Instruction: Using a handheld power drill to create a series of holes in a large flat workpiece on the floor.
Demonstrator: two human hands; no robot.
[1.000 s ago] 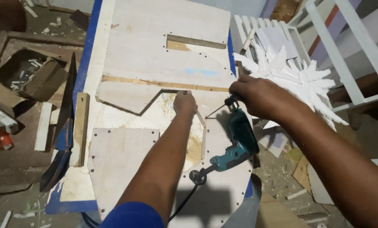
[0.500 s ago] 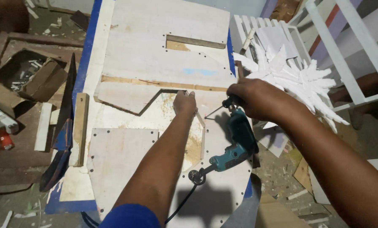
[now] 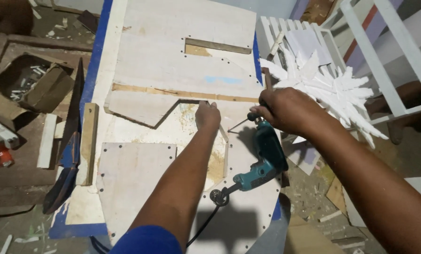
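Now the right hand [image 3: 285, 110] wraps closed around a teal electric drill [image 3: 266, 155], its bit angled at the plywood panel [image 3: 173, 80]; the left hand [image 3: 207, 115] presses flat, fingers together, beside it.

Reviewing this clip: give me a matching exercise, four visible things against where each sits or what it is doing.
1. left hand
2. right hand
3. teal drill
4. white spiky foam piece

a. lies right of the boards
b. grips the drill's front end
c. presses flat on the plywood
d. bit angled toward the left hand

Pairs: 1-c, 2-b, 3-d, 4-a
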